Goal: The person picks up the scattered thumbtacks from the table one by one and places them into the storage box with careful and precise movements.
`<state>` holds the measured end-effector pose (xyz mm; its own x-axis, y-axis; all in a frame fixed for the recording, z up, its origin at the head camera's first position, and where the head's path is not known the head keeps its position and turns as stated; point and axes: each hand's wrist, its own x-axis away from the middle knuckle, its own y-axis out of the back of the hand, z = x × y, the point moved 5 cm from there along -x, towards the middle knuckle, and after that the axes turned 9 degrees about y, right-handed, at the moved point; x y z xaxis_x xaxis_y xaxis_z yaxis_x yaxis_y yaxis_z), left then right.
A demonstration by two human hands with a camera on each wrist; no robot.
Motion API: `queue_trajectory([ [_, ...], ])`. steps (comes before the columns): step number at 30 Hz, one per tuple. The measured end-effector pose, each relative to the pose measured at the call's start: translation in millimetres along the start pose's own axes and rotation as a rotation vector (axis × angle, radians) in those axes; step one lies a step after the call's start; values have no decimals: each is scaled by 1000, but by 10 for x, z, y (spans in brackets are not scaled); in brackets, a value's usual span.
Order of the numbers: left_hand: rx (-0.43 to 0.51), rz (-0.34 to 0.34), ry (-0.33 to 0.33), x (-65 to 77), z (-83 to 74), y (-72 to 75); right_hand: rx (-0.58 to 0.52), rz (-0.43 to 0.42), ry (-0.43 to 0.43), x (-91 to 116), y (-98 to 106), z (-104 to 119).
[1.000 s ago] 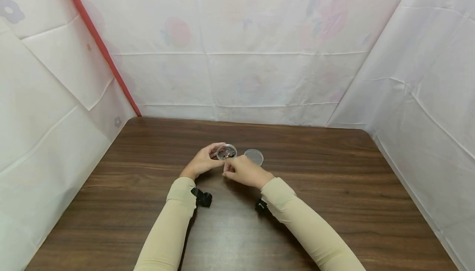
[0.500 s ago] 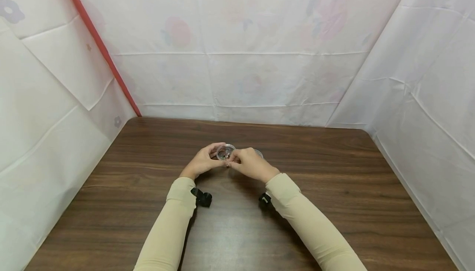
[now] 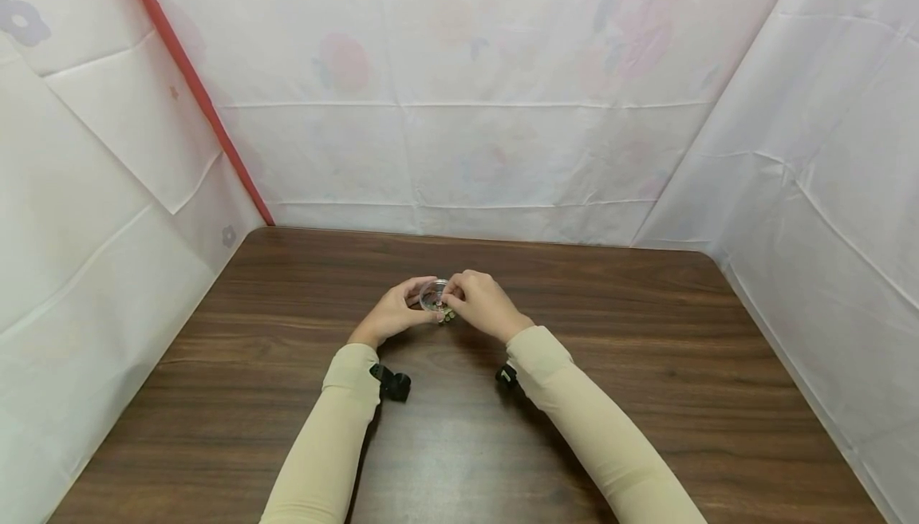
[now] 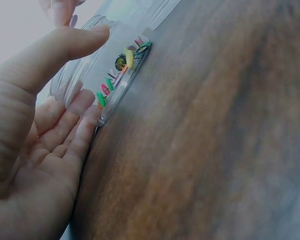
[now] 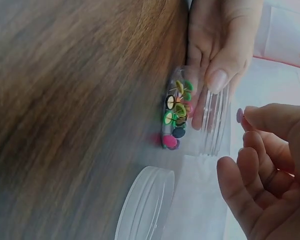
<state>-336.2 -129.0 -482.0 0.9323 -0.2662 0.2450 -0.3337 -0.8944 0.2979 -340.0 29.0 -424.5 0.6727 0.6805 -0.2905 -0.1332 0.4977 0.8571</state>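
My left hand [image 3: 391,314] grips a small clear round jar [image 5: 216,122] standing on the table, thumb on the near side and fingers on the far side. Colourful thumbtacks [image 5: 179,111] in pink, green, yellow and dark tones lie at its bottom; the left wrist view shows these thumbtacks [image 4: 129,58] through the wall. Just above the jar's uncovered mouth, my right hand [image 3: 483,306] pinches one purple thumbtack [image 5: 240,115] between thumb and forefinger, its other fingers loosely curled. The clear lid [image 5: 146,205] rests on the table beside the jar, covered by the right hand in the head view.
A dark wood-grain table [image 3: 445,436] extends around both hands. White patterned cloth [image 3: 459,109] hangs behind it and along both sides, with a red strip [image 3: 194,81] at the back left. A small black camera [image 3: 393,383] sits at the left wrist.
My right hand has moved from the jar's near side up and away to its mouth, covering the lid in the head view. The left hand and jar have stayed put.
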Motion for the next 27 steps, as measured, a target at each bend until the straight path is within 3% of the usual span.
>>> queue_trajectory([
  [5,4,4,-16,132,-157,-5,26,12,-12,-47,-30,-33],
  [9,18,5,-30,142,-165,-7,64,22,-8,-85,-47,-43],
  [18,16,-7,-13,-68,99,9,108,58,-35,-148,-112,-88],
  [27,9,-44,-29,-55,98,9,59,72,-64,-151,-147,-106],
])
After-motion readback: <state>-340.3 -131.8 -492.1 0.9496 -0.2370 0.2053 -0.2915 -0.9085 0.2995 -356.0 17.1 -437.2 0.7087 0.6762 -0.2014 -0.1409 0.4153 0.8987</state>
